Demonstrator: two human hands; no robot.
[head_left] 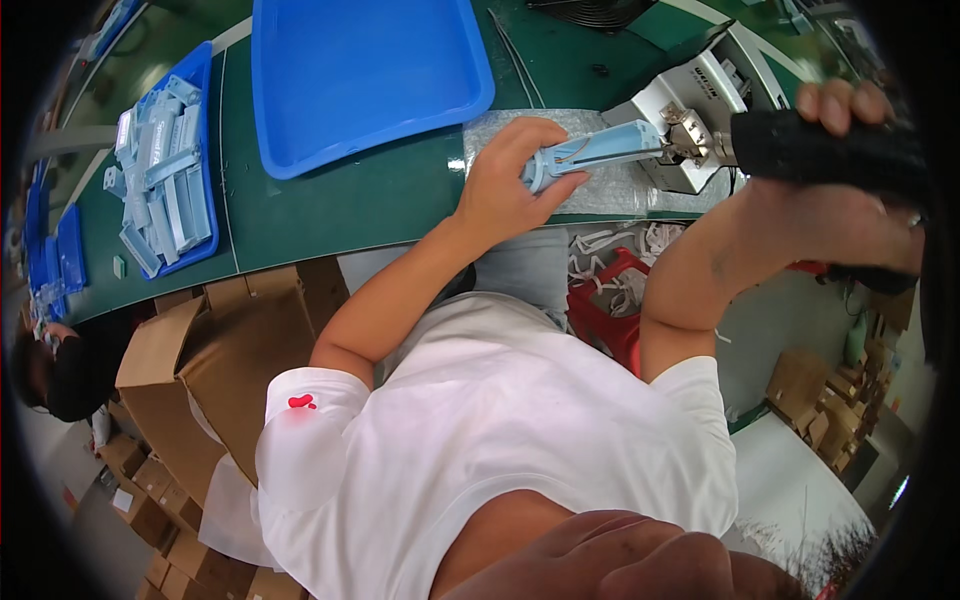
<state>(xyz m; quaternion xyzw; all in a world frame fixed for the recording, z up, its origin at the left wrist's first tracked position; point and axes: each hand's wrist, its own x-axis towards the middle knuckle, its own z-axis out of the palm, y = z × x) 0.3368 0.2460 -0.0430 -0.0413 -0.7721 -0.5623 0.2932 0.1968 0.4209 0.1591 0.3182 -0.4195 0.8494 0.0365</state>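
Light blue plastic makes up the long part (615, 145) that the left hand (505, 185) has. The fingers and thumb are wrapped around its fat round end, and the thin end points to the right, at a shiny metal piece (690, 138). The part is up above the green table (330, 215), over a clear bumpy sheet (600, 195). I cannot tell if its tip touches the metal or stops just beside it.

The right hand (840, 105) is closed on a fat black tool (830, 148) (it looks big, as it is close to the camera). Its fingers curl over the top, and the rest is partly hidden. The tool lies across from the part, with the metal between them. A white box (690, 90) is right there too.

My guess is that the step in hand is using the tool on the thin end of the part. If so, the next move calls for a still left hand, so the part does not slip, and a gentle right hand to keep the tool lined up. A tilt of either could make it miss.

More blue parts (165, 150) lie in a heap in the left tray (212, 150). A wider blue tray (370, 80) sits between that heap and some tweezers (517, 55).
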